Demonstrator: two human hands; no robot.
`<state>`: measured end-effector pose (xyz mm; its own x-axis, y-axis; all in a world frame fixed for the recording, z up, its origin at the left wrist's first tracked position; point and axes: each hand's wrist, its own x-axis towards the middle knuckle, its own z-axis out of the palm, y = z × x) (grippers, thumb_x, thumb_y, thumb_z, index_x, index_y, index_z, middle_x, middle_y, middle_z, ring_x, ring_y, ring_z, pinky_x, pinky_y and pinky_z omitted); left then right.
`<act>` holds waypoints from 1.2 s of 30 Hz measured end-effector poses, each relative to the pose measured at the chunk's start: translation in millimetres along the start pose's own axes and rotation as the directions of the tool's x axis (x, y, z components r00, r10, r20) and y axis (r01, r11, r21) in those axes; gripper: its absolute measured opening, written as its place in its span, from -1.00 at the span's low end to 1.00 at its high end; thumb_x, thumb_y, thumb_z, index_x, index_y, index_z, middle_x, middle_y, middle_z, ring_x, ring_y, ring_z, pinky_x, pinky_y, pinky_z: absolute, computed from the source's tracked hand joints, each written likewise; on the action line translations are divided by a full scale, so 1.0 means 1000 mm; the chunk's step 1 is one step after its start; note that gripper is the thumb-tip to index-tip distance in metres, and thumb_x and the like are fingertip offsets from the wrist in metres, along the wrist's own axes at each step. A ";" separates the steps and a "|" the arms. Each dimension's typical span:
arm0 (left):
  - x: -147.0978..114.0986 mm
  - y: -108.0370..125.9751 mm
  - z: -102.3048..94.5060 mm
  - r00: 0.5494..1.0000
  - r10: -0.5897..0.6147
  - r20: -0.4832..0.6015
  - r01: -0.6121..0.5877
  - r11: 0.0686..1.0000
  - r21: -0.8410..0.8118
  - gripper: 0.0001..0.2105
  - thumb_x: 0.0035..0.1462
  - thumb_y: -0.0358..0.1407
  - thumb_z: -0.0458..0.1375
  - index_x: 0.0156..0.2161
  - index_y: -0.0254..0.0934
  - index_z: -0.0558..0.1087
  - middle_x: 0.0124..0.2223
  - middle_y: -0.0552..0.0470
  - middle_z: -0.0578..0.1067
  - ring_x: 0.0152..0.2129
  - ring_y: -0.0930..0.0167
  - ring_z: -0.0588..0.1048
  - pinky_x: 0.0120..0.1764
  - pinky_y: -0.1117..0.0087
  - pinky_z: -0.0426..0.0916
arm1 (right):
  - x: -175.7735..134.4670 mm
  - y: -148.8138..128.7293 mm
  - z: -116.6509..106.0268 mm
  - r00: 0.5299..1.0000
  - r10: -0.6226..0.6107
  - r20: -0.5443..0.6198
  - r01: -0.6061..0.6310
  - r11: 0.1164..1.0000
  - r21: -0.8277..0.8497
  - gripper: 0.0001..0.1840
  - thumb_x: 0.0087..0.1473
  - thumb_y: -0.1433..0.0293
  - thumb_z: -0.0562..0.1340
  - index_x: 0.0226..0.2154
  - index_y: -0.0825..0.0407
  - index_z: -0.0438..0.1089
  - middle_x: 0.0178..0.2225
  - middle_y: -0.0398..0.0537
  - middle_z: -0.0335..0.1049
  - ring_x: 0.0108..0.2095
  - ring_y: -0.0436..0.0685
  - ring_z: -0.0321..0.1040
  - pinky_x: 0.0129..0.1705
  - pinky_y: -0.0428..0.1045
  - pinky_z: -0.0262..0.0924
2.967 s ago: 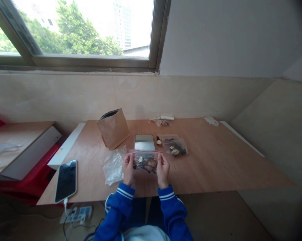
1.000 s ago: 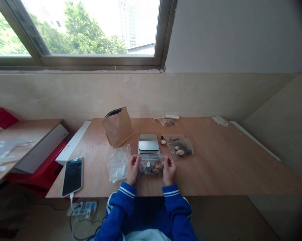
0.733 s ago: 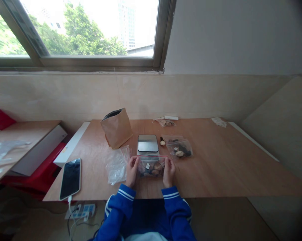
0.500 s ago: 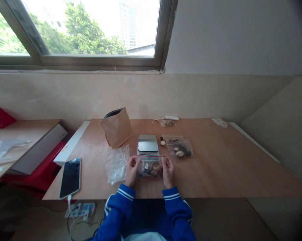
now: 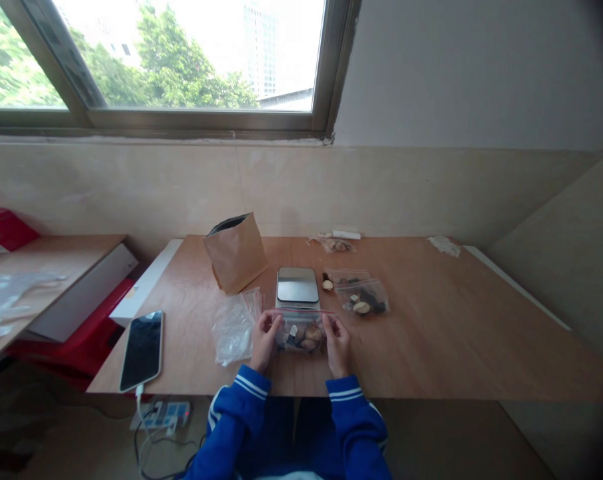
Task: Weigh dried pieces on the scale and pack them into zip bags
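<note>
A clear zip bag (image 5: 301, 335) with a red strip along its top hangs between my hands, low over the table's front part. Brown and dark dried pieces and a small white packet show inside it. My left hand (image 5: 264, 340) pinches the bag's upper left corner, and my right hand (image 5: 337, 343) pinches the upper right one. Just beyond the bag lies a digital scale (image 5: 297, 285) with a bare metal plate. Right of the scale are loose dried slices (image 5: 327, 283) and another filled zip bag (image 5: 365, 299), partly over a further bag.
An open brown paper pouch (image 5: 236, 255) stands at the back left. Flat clear bags (image 5: 235, 328) lie beside my left hand. A phone (image 5: 142, 351) on a charging cable rests near the left edge. Another small filled bag (image 5: 338, 246) lies by the wall.
The view has shifted slightly. Both hands keep hold of the zip bag in nearly the same place.
</note>
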<state>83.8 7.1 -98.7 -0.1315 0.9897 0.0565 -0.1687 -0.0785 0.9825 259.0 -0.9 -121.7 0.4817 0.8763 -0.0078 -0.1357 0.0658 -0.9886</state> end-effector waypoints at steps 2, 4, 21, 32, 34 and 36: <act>0.000 0.001 0.000 1.000 0.005 -0.007 -0.006 1.000 -0.005 -0.73 0.06 -0.09 0.23 -0.29 -0.29 0.48 -0.33 0.03 0.49 -0.34 0.40 0.44 -0.23 0.43 0.31 | 0.000 -0.002 0.001 1.000 -0.027 -0.008 0.027 1.000 -0.004 -0.53 -0.07 0.05 0.32 -0.27 0.12 0.50 -0.34 0.03 0.53 -0.33 0.17 0.44 -0.32 -0.01 0.32; 0.000 0.002 0.001 1.000 0.008 -0.016 -0.008 1.000 -0.006 -0.72 0.05 -0.08 0.24 -0.30 -0.29 0.48 -0.36 0.04 0.48 -0.36 0.41 0.43 -0.25 0.43 0.31 | 0.000 -0.003 0.001 0.998 -0.060 -0.011 0.060 0.998 -0.011 -0.55 -0.06 0.06 0.32 -0.29 0.11 0.50 -0.35 0.01 0.52 -0.33 0.15 0.43 -0.30 -0.01 0.32; -0.001 0.001 0.001 0.999 0.030 -0.045 -0.029 0.999 0.015 -0.71 0.05 -0.06 0.24 -0.33 -0.30 0.48 -0.40 0.05 0.46 -0.42 0.43 0.41 -0.32 0.44 0.28 | 0.000 0.000 -0.002 0.997 -0.072 0.024 0.073 0.995 -0.074 -0.54 -0.01 0.03 0.29 -0.26 0.08 0.50 -0.33 0.02 0.54 -0.30 0.16 0.44 -0.25 0.01 0.31; 0.000 -0.002 0.002 0.999 -0.035 -0.027 0.034 0.999 -0.028 -0.69 0.04 -0.06 0.25 -0.29 -0.31 0.49 -0.49 0.10 0.42 -0.60 0.51 0.33 -0.52 0.49 0.22 | 0.001 0.004 -0.004 0.994 -0.107 -0.032 0.102 0.989 -0.111 -0.51 -0.05 -0.03 0.28 -0.32 0.06 0.51 -0.32 0.03 0.54 -0.32 0.18 0.44 -0.25 0.03 0.34; 0.000 -0.002 0.002 0.999 -0.031 -0.030 0.030 0.999 -0.025 -0.69 0.04 -0.05 0.24 -0.31 -0.31 0.48 -0.52 0.11 0.40 -0.61 0.51 0.33 -0.52 0.49 0.22 | 0.001 0.004 -0.004 0.994 -0.111 -0.021 0.108 0.988 -0.113 -0.51 -0.04 -0.03 0.28 -0.31 0.06 0.51 -0.32 0.03 0.54 -0.31 0.18 0.45 -0.24 0.03 0.34; 0.000 -0.002 0.002 0.999 -0.016 -0.037 0.015 1.000 -0.014 -0.69 0.04 -0.06 0.25 -0.33 -0.31 0.48 -0.50 0.10 0.42 -0.57 0.49 0.36 -0.48 0.48 0.26 | 0.001 0.005 -0.004 0.993 -0.121 -0.015 0.118 0.985 -0.123 -0.51 -0.03 -0.03 0.27 -0.30 0.06 0.51 -0.32 0.03 0.54 -0.30 0.19 0.45 -0.22 0.04 0.34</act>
<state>86.3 7.8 -100.2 -0.1649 0.9857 0.0342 -0.1845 -0.0648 0.9807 262.6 -1.7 -127.0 0.5076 0.8546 0.1095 0.0300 0.1095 -0.9935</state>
